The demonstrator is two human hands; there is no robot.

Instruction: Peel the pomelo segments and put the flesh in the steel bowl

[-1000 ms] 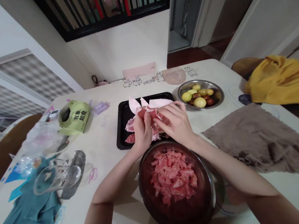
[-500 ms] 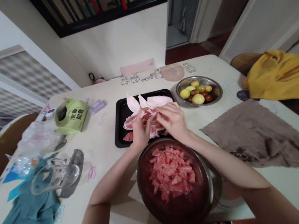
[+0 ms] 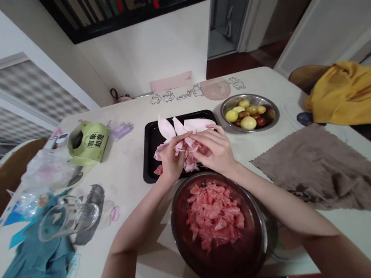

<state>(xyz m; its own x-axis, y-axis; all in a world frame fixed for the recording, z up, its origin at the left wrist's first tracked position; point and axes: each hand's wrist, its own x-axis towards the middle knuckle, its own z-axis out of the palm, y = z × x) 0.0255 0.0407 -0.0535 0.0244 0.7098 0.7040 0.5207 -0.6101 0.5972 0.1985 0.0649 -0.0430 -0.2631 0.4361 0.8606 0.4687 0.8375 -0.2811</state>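
Over the black tray, both hands work close together on a pomelo segment with whitish-pink membrane. My left hand pinches it from the left. From the right, my right hand grips it with thumb and fingers, hiding part of it. Thick pale rind pieces lie at the tray's back, and pink segments and membrane scraps are under and beside my hands. Nearest me, a large metal bowl holds a heap of peeled red pomelo pulp.
A steel bowl of small fruits stands right of the tray. A brown cloth lies at right. Leftward are a glass pitcher on its side, a teal cloth, a plastic bag and a green paper container.
My hands have shifted slightly while staying on the segment; the right fingers now reach further over it. The view has moved a little; the bowls and tray keep their places.
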